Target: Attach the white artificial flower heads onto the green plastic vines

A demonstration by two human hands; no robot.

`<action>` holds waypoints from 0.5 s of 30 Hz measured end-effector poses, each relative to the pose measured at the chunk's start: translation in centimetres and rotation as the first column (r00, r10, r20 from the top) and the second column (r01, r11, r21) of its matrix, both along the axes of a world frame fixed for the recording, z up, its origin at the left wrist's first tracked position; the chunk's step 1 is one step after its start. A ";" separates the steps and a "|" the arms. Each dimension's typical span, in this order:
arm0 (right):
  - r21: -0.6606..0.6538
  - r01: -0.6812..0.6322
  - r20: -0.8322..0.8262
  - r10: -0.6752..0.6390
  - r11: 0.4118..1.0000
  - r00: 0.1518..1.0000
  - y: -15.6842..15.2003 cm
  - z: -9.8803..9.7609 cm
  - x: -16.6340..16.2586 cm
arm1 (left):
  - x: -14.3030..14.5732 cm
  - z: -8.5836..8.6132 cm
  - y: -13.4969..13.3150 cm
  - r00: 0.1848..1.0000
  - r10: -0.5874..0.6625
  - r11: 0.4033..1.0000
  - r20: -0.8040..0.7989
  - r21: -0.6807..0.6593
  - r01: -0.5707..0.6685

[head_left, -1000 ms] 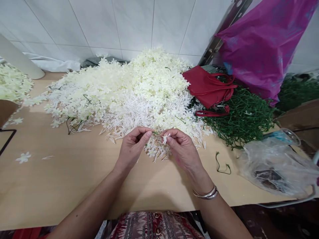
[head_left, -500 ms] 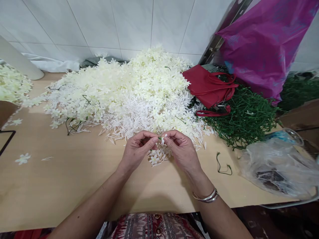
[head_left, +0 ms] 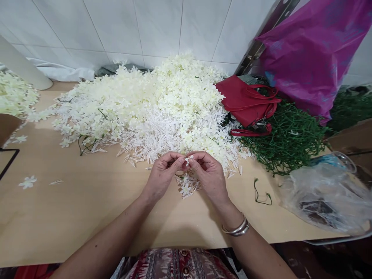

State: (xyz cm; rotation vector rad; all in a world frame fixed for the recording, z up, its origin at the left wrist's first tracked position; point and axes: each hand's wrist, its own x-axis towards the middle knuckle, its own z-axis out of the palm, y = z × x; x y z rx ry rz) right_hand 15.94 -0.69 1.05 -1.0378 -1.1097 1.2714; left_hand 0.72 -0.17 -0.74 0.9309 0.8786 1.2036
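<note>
My left hand (head_left: 162, 175) and my right hand (head_left: 211, 177) meet fingertip to fingertip above the front of the flower heap. Between the right thumb and forefinger is a small white artificial flower (head_left: 189, 159), its petals poking out. The left thumb and forefinger pinch a thin green plastic stem (head_left: 179, 176), mostly hidden; a bit of it shows under the fingers. Below the hands lie a loose white flower (head_left: 185, 189) and several white slivers. Behind them spreads a big heap of cream-white artificial flowers (head_left: 136, 93), with white stick-like pieces (head_left: 157, 130) along its front.
A red bag (head_left: 240, 100) rests beside a pile of green plastic stems (head_left: 290, 139) on the right. A clear plastic bag (head_left: 325, 197) and a loose green stem (head_left: 261, 202) lie nearer. A purple bag (head_left: 308, 58) hangs behind. One flower (head_left: 28, 182) lies left.
The white flower has turned between the fingertips, and the green tip seen beside it is now hidden. Both hands stay close together. The view has shifted slightly.
</note>
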 end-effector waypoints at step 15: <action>-0.002 0.003 -0.039 -0.003 1.000 0.999 0.8 -0.9 -0.1 | -0.1 -0.3 0.3 0.999 -0.005 0.997 0.049 -0.072 0.009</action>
